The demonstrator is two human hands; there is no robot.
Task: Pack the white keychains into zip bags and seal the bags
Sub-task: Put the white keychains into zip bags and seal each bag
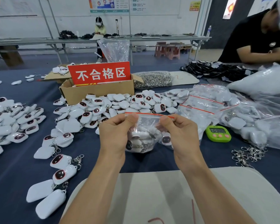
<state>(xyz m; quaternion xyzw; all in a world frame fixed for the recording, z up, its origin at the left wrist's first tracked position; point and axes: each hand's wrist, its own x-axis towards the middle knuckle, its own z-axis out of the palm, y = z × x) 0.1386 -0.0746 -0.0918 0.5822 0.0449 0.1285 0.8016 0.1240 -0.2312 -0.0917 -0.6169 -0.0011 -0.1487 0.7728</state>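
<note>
Both hands pinched a filled zip bag's top edge.
The left hand (116, 131) and right hand (180, 131) held the zip bag (145, 125) above the table (14, 175); white keychains (141, 139) inside were partly hidden by both palms.

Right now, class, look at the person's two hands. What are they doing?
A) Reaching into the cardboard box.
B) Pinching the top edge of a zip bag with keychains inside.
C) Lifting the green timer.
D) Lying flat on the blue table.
B: the left hand and right hand each pinch the red-striped top edge of the zip bag, and white keychains show through it.
</note>
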